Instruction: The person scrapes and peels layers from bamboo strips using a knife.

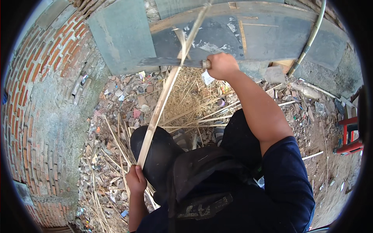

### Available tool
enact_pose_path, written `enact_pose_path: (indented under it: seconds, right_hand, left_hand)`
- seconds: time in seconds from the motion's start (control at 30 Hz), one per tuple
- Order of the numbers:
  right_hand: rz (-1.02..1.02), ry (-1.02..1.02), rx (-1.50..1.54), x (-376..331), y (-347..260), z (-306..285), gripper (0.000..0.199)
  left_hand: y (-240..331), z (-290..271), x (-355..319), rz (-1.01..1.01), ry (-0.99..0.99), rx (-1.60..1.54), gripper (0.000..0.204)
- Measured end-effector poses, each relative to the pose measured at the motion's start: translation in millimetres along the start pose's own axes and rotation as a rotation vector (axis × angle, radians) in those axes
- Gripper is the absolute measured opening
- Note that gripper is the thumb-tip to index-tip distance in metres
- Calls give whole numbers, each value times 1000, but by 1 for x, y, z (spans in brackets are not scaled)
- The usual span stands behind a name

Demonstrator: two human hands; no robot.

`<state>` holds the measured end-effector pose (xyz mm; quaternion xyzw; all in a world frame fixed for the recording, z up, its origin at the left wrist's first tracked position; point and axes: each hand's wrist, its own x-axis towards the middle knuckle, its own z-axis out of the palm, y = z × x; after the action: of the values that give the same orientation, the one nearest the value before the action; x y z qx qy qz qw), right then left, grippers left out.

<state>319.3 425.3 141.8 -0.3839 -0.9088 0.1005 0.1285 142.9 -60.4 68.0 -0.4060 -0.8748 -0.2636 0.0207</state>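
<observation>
The ground (318, 155) was bare dirt, littered with rubble, scraps and dry straw, hemmed on the left by a curved brick wall (42, 101) and at the top by grey weathered boards (248, 35), with a pale hose (311, 37) running down across them at the right; a red frame (349, 136) stood at the far right edge. A heap of thin bamboo strips (112, 143) and straw lay between the person's dark-trousered knees and the wall. The long bamboo strip (163, 97) ran on a steep diagonal, its lower end at the bottom left and its upper end rising toward the top centre, past the boards. The left hand (136, 179) was closed around the strip's lower end beside the left knee. The right hand (221, 65), arm stretched forward, was clenched on the handle of a big knife (171, 62), whose blade lay nearly level, pointing left, and crossed the strip high up, touching it. No containers showed anywhere on the ground
</observation>
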Motion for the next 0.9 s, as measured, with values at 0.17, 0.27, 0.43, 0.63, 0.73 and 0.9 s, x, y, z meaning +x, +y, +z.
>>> enact_pose_path:
  seconds: [0.17,0.27,0.43,0.63,0.73,0.9]
  right_hand:
    - [-26,7,-37,-4,-8,-6,25]
    - [-97,-106,138,-14,-17,1,22]
    - [-424,-192,-34,-23,-48,7,15]
    - [-194,-6,-47,-1,-17,13,24]
    - [7,18,-14,2,-6,14,28]
    - [-42,18,27,-6,-4,2,29]
  left_hand:
    - [-5,-1,0,-31,-35,-18,42]
    - [-7,-1,-4,-11,-30,-39,41]
    - [1,-4,4,-31,-72,-3,42]
    - [3,-11,5,-28,-88,-11,38]
    - [9,-14,13,9,-96,-13,36]
    - [-1,-19,10,-16,-135,-72,37]
